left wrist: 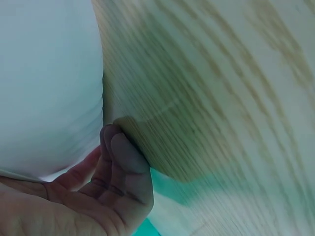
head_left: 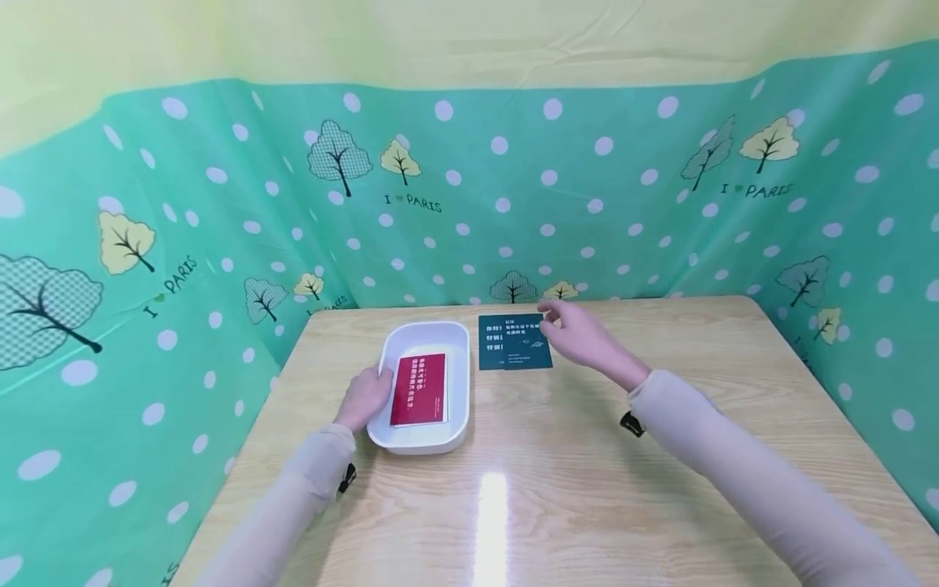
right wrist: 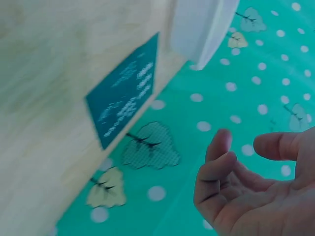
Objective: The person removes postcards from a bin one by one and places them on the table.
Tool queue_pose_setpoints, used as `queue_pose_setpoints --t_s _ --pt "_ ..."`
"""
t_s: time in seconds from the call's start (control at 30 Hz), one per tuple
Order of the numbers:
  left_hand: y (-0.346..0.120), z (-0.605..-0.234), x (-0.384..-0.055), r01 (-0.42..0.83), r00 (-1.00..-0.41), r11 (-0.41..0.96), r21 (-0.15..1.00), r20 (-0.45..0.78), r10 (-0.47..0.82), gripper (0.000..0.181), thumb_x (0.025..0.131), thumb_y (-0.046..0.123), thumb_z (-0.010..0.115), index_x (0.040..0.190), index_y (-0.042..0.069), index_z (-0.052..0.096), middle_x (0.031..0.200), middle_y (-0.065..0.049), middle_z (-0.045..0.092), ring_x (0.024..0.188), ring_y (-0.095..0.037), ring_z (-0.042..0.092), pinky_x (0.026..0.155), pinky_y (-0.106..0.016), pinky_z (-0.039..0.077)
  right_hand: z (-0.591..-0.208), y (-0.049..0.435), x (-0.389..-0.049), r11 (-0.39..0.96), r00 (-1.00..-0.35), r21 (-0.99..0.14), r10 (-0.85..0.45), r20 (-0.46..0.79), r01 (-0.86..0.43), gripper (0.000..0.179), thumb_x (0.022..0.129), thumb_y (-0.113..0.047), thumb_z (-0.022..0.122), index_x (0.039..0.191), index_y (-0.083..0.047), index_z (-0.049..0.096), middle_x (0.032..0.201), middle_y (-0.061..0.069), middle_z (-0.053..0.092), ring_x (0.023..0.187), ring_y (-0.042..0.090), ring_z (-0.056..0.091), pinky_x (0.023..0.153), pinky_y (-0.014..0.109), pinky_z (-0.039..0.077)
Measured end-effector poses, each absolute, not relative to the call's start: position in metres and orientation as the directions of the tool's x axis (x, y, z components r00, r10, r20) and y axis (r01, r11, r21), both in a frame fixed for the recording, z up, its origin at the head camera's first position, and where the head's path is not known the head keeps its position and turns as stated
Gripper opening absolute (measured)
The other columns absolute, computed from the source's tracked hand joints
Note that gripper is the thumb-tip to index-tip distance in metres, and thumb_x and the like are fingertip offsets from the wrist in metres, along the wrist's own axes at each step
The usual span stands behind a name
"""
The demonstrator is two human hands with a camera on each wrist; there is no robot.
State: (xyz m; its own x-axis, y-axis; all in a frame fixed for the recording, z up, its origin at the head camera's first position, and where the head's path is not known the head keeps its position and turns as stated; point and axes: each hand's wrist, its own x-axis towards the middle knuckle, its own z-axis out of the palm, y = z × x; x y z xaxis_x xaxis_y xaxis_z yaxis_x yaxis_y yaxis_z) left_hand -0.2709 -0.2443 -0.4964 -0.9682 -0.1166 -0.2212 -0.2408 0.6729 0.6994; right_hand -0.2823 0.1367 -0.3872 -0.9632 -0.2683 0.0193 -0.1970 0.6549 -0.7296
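A white plastic tray (head_left: pixel 456 438) stands on the left part of the table. My left hand (head_left: pixel 364 397) grips its left wall, the thumb at the rim; in the left wrist view the fingers (left wrist: pixel 129 153) bend beside the outer wall. Inside the tray lies a red card (head_left: pixel 420 390) with white print, a white edge showing under it. Two dark green cards (head_left: pixel 515 342), overlapping, lie flat to the right of the tray. Over their right edge hovers my right hand (head_left: pixel 583 336), its fingers loosely bent and nothing between thumb and fingers in the right wrist view.
The wooden table (head_left: pixel 587 489) carries the tray and the cards. A green and yellow curtain (head_left: pixel 506 204) with dots and trees hangs close behind its back edge and along both sides.
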Motion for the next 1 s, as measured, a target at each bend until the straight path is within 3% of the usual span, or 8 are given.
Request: queue_pose_setpoints --t_s 0.1,0.27,0.37,0.5,0.6,0.77,0.87,1.0 --pt "-0.243 -0.499 -0.268 -0.248 -0.967 0.679 0.691 -0.223 -0.127 0.063 0.112 0.038 0.030 0.155 -0.007 0.041 0.128 -0.030 0.065 0.104 -0.038 0.072 0.068 -0.038 0.065 -0.379 0.120 -0.286 0.649 -0.957 -0.731 -0.289 0.022 -0.212 0.045 0.107 -0.017 0.051 0.148 0.002 0.051 0.131 0.021 0.062 0.072 0.023 0.055 0.063 0.036 0.049" --pt "-0.240 -0.499 -0.267 -0.237 -0.970 0.701 0.673 -0.204 -0.132 0.062 0.111 0.038 0.031 0.150 -0.008 0.047 0.120 -0.029 0.067 0.097 -0.037 0.073 0.066 -0.038 0.064 -0.372 0.090 -0.292 0.632 -0.951 -0.748 -0.309 -0.001 -0.204 0.046 0.106 -0.019 0.053 0.148 0.000 0.052 0.131 0.018 0.062 0.099 0.028 0.064 0.086 0.043 0.056" --pt "-0.238 -0.497 -0.268 -0.237 -0.970 0.696 0.677 -0.198 -0.138 0.062 0.112 0.038 0.032 0.149 -0.008 0.049 0.115 -0.026 0.069 0.094 -0.034 0.073 0.064 -0.037 0.064 -0.370 0.073 -0.297 0.605 -0.947 -0.777 -0.320 -0.039 -0.173 0.047 0.107 -0.021 0.054 0.149 -0.001 0.050 0.132 0.018 0.062 0.105 0.029 0.064 0.092 0.045 0.056" --pt "-0.237 -0.493 -0.270 -0.227 -0.973 0.705 0.671 -0.183 -0.140 0.060 0.112 0.037 0.033 0.146 -0.009 0.051 0.113 -0.026 0.069 0.093 -0.034 0.073 0.065 -0.038 0.064 -0.369 0.052 -0.306 0.575 -0.931 -0.805 -0.356 -0.083 -0.149 0.049 0.107 -0.021 0.053 0.151 -0.001 0.048 0.130 0.017 0.062 0.096 0.025 0.067 0.088 0.042 0.058" --pt "-0.237 -0.494 -0.269 -0.226 -0.974 0.715 0.662 -0.175 -0.145 0.060 0.111 0.036 0.034 0.144 -0.010 0.052 0.113 -0.027 0.069 0.094 -0.035 0.073 0.067 -0.039 0.064 -0.371 0.039 -0.311 0.543 -0.911 -0.830 -0.394 -0.120 -0.126 0.050 0.107 -0.021 0.054 0.152 0.000 0.047 0.129 0.016 0.063 0.090 0.024 0.068 0.077 0.036 0.058" --pt "-0.238 -0.495 -0.270 -0.236 -0.971 0.714 0.659 -0.184 -0.152 0.060 0.111 0.036 0.034 0.146 -0.010 0.050 0.117 -0.027 0.068 0.098 -0.036 0.072 0.070 -0.039 0.065 -0.377 0.018 -0.315 0.500 -0.878 -0.864 -0.435 -0.201 -0.050 0.054 0.108 -0.022 0.055 0.154 0.003 0.043 0.134 0.020 0.060 0.094 0.034 0.069 0.068 0.037 0.054" --pt "-0.237 -0.494 -0.269 -0.235 -0.972 0.712 0.661 -0.180 -0.153 0.059 0.111 0.036 0.034 0.146 -0.010 0.051 0.116 -0.026 0.068 0.098 -0.036 0.072 0.069 -0.039 0.065 -0.384 0.007 -0.316 0.516 -0.864 -0.856 -0.430 -0.263 0.003 0.051 0.108 -0.022 0.054 0.150 0.005 0.045 0.136 0.021 0.057 0.100 0.035 0.069 0.077 0.041 0.056" --pt "-0.237 -0.493 -0.268 -0.229 -0.973 0.714 0.662 -0.171 -0.153 0.058 0.112 0.037 0.034 0.139 -0.009 0.056 0.108 -0.024 0.069 0.092 -0.033 0.072 0.067 -0.038 0.064 -0.397 -0.006 -0.316 0.522 -0.828 -0.846 -0.426 -0.365 0.105 0.041 0.107 -0.018 0.054 0.139 0.006 0.055 0.133 0.022 0.060 0.103 0.036 0.069 0.067 0.031 0.053"
